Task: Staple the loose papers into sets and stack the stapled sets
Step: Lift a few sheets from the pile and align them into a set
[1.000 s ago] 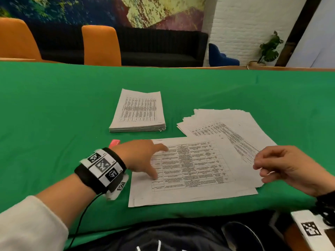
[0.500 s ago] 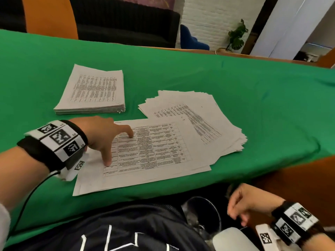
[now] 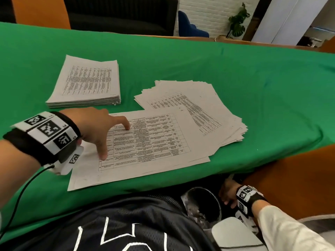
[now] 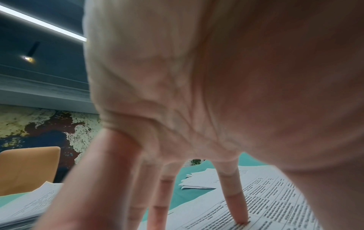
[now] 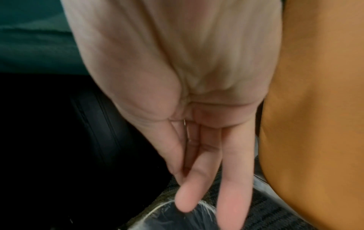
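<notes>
Table cover [image 3: 235,73]: green cloth, matt, a few soft wrinkles at right. Near set [image 3: 145,147], far-left stack [image 3: 87,82] and fanned pile [image 3: 203,98]: plain white paper, matt, black printed tables. Bin [image 3: 203,205] below the table edge: glossy clear plastic liner [image 5: 161,208], crinkled. Chairs [image 3: 39,11]: orange, smooth, matt. Wristbands [image 3: 45,131]: black fabric with matt printed marker tiles. Far wall [image 3: 204,13]: white-painted brick, rough.

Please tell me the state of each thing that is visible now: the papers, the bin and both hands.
Neat pile: squared, lying flat.
Fanned pile: spread, loose.
Front sheets: flat, pressed by left hand.
Left hand: fingers straight, pressing.
Right hand: below the table edge, holding nothing.
Bin: lined with plastic.
</notes>
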Motion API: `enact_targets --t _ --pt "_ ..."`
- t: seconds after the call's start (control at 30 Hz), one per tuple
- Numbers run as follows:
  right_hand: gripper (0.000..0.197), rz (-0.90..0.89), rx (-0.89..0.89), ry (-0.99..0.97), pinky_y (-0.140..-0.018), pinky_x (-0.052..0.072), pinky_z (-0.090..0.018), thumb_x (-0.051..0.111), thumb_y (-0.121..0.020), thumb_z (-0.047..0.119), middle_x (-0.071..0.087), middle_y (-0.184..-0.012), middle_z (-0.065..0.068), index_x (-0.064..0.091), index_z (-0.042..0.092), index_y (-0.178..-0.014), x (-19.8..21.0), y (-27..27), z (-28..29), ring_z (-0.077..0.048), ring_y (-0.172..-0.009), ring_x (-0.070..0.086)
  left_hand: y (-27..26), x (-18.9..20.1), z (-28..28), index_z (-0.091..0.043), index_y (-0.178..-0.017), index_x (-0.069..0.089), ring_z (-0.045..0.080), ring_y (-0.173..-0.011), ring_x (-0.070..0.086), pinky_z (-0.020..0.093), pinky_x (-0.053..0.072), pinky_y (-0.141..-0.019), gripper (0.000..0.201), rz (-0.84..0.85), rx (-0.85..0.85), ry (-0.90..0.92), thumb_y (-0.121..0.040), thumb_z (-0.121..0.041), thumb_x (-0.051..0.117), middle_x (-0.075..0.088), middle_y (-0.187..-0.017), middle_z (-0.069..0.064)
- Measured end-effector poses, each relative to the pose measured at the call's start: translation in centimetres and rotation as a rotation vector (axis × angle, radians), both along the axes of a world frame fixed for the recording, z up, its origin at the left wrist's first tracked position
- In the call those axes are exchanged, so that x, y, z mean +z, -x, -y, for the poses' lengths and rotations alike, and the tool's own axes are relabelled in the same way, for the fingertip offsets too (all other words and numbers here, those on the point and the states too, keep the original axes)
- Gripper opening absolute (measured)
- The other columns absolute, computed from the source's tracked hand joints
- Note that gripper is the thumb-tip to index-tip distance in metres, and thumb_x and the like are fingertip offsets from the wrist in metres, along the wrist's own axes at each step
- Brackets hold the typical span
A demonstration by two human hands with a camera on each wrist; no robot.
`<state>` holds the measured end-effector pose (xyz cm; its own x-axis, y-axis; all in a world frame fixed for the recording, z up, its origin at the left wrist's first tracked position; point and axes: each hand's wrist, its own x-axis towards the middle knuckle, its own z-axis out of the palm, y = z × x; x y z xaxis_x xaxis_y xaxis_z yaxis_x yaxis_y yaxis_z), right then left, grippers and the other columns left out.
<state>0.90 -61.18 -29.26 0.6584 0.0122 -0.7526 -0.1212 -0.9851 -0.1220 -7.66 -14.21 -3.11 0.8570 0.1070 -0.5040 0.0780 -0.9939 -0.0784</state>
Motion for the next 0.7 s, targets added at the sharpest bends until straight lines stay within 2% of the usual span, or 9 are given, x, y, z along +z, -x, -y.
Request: enact_targets --t 0.07,0.17,0.3,0.37,0.43,0.5,0.57,0.63,0.7 --pt "0.027 0.076 -0.003 -0.008 -0.067 0.064 -0.031 0.07 -0.093 0.006 0.078 -0.104 -0.015 0.071 0.0 -0.119 0.3 0.0 0.0 -0.02 -0.075 0.076 0.1 0.2 0.1 -0.065 -0.14 0.03 0.018 -0.066 0.062 0.028 0.054 -0.049 0.11 0.009 -0.009 -0.004 -0.058 -0.043 0.101 0.047 -0.109 -0.006" --pt "0.021 0.079 -0.029 -0.018 -0.076 0.063 -0.036 0.062 -0.1 0.007 0.076 -0.11 -0.017 0.071 0.002 -0.118 1.9 0.2 -0.5 -0.021 -0.077 0.072 0.3 0.4 0.2 -0.064 -0.141 0.031 0.015 -0.065 0.058 0.027 0.05 -0.05 0.109 0.016 -0.011 0.001 -0.059 -0.043 0.1 0.047 -0.109 -0.006" --pt "0.008 -0.05 0.1 -0.096 -0.071 0.053 -0.023 0.063 -0.102 0.03 0.073 -0.105 0.01 0.07 0.033 -0.105 7.5 1.4 -2.7 -0.008 -0.088 0.069 0.6 0.6 0.4 -0.063 -0.143 0.03 0.012 -0.065 0.053 0.025 0.04 -0.052 0.108 0.023 -0.034 0.005 -0.062 -0.044 0.098 0.049 -0.115 -0.003" --pt "0.021 -0.082 0.254 -0.121 -0.084 0.053 -0.022 0.063 -0.099 0.048 0.075 -0.106 0.018 0.07 0.039 -0.116 11.4 2.6 -3.9 -0.001 -0.094 0.071 0.7 0.7 0.4 -0.062 -0.144 0.031 0.011 -0.066 0.051 0.026 0.037 -0.052 0.107 0.027 -0.044 0.001 -0.061 -0.045 0.098 0.05 -0.117 -0.002" --pt "0.031 -0.195 0.398 -0.162 -0.091 0.053 -0.024 0.066 -0.095 0.055 0.077 -0.102 0.022 0.072 0.037 -0.12 16.0 4.4 -5.8 0.002 -0.092 0.072 0.8 0.7 0.4 -0.061 -0.144 0.032 0.011 -0.068 0.05 0.027 0.037 -0.053 0.108 0.031 -0.061 -0.009 -0.061 -0.046 0.098 0.051 -0.118 -0.001" --pt "0.031 -0.314 0.471 -0.262 -0.086 0.055 -0.026 0.071 -0.095 0.044 0.078 -0.093 0.021 0.073 0.03 -0.123 20.5 6.0 -7.6 -0.005 -0.092 0.073 1.0 0.8 0.3 -0.061 -0.145 0.032 0.012 -0.073 0.051 0.028 0.04 -0.057 0.108 0.035 -0.065 -0.005 -0.06 -0.047 0.098 0.05 -0.121 -0.001" --pt "0.033 -0.338 0.524 -0.387 -0.089 0.058 -0.033 0.072 -0.097 0.034 0.08 -0.097 0.012 0.072 0.023 -0.128 24.4 6.6 -9.1 -0.013 -0.094 0.074 1.2 0.7 0.1 -0.06 -0.146 0.032 0.019 -0.088 0.056 0.035 0.051 -0.073 0.111 0.042 -0.06 0.004 -0.058 -0.049 0.099 0.051 -0.126 0.0" --pt "0.034 -0.314 0.557 -0.55 -0.09 0.059 -0.042 0.07 -0.099 0.03 0.079 -0.109 -0.005 0.071 0.017 -0.131 27.6 6.1 -10.9 -0.021 -0.095 0.076 1.4 0.6 -0.2 -0.055 -0.151 0.029 0.028 -0.109 0.058 0.046 0.054 -0.094 0.117 0.045 -0.045 0.003 -0.057 -0.051 0.099 0.052 -0.136 0.002" --pt "0.033 -0.209 0.557 -0.698 -0.088 0.061 -0.046 0.069 -0.099 0.028 0.078 -0.109 -0.014 0.073 0.014 -0.128 29.8 5.0 -13.3 -0.029 -0.092 0.076 1.7 0.6 -0.5 -0.045 -0.159 0.022 0.034 -0.126 0.056 0.05 0.05 -0.104 0.126 0.063 -0.05 -0.007 -0.058 -0.052 0.098 0.05 -0.149 0.003"
